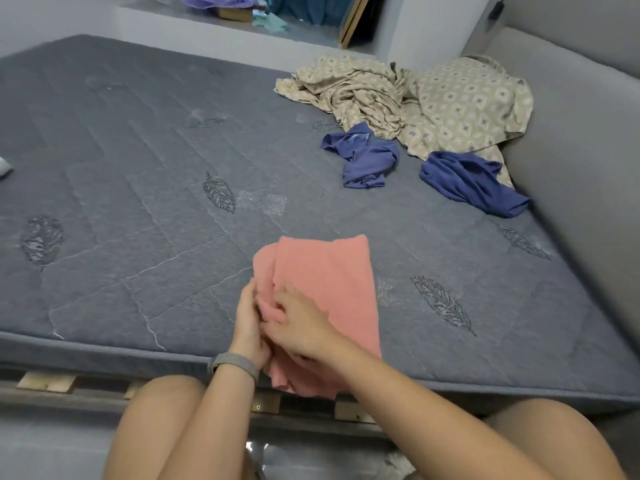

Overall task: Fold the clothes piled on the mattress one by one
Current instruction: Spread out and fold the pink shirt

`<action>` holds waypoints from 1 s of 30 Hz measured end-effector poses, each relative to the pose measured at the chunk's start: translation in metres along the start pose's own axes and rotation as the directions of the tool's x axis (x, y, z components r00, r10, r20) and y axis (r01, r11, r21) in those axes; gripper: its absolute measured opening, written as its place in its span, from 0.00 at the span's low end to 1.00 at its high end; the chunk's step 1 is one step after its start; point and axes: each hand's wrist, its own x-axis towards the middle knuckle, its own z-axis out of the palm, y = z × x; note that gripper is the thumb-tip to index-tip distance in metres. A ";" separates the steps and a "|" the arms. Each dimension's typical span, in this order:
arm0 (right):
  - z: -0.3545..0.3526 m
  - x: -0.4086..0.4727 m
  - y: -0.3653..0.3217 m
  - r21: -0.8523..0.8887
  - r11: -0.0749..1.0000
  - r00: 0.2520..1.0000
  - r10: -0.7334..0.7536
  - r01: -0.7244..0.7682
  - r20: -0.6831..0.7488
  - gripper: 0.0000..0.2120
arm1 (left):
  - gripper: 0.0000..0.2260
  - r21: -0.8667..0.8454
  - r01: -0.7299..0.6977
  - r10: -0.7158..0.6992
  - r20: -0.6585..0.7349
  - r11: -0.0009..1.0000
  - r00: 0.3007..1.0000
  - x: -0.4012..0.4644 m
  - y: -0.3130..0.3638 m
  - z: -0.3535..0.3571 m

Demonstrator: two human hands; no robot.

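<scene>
Pale object (pixel 4 167) cut off at left edge.

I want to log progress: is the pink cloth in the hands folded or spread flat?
Partly folded. The pink cloth lies doubled on the mattress, its near end bunched between left hand and right hand.

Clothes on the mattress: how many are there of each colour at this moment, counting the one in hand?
Pink terry cloth, held by both hands at the near edge: 1
Blue crumpled garments: 2
Beige diamond-patterned garments: 2, as far as the heap shows
Total: 5
</scene>
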 end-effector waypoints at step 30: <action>-0.037 -0.070 0.131 0.535 0.838 0.830 0.375 -0.112 -0.414 0.21 | 0.31 0.367 0.059 -0.007 -0.141 0.928 0.990 -0.013 -0.028 0.003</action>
